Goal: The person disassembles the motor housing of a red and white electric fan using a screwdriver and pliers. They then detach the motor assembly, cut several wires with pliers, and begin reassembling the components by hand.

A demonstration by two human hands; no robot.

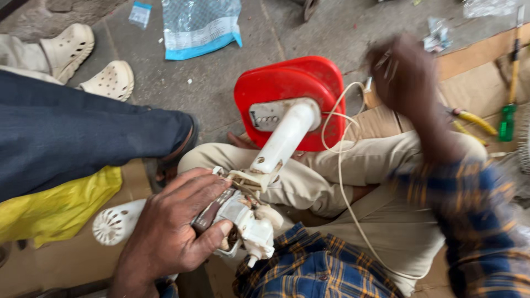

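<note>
My left hand (176, 226) grips the bare motor (240, 218) of a table fan, at the top of its white stem (284, 138). The stem runs down to a red base (292, 83) resting on the floor past my knee. A white cord (342, 182) loops from the base across my lap. My right hand (403, 74), blurred by motion, is raised to the right of the base and pinches several thin metal pieces, perhaps screws or pins. The motor's lower side is hidden by my fingers.
Another person's dark trouser leg (72, 132) and sandal lie at left, with pale clogs (88, 63) behind. A white motor cover (118, 221), yellow bag (55, 209), plastic packet (201, 25), green-handled screwdriver (510, 99) and yellow-handled pliers (472, 118) on cardboard surround me.
</note>
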